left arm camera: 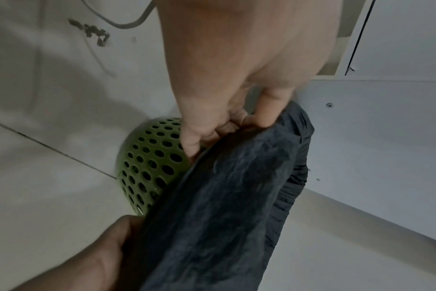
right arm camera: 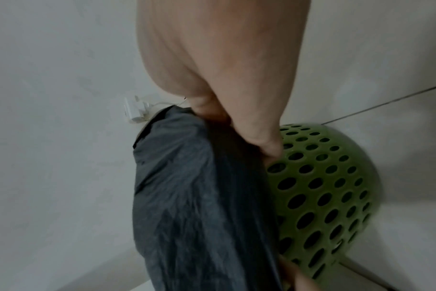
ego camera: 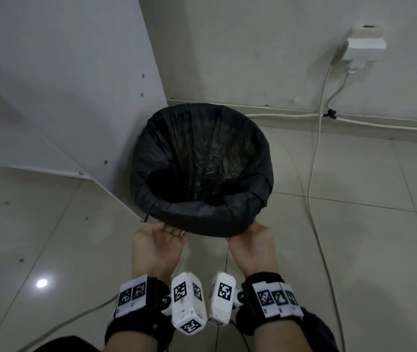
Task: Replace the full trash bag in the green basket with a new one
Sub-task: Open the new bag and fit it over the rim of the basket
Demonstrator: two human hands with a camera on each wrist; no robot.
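Observation:
A black trash bag [ego camera: 202, 161] lines the basket, its mouth wide and its edge folded down over the rim. In the head view the bag hides the basket completely. The green perforated basket [left arm camera: 149, 167] shows below the fold in the wrist views [right arm camera: 324, 187]. My left hand [ego camera: 166, 231] is at the near-left rim, fingers curled under the bag's [left arm camera: 224, 196] folded edge and pinching it [left arm camera: 219, 135]. My right hand [ego camera: 243, 235] is at the near-right rim, fingers tucked under the bag's [right arm camera: 199, 196] hem and gripping it [right arm camera: 261, 149]. The bag's inside looks dark and hollow.
The basket stands on a tiled floor in a corner, against a white cabinet panel [ego camera: 75, 85] on the left and the wall behind. A wall socket with a plug [ego camera: 362, 44] is at upper right. Its white cable [ego camera: 314, 161] runs down across the floor on the right.

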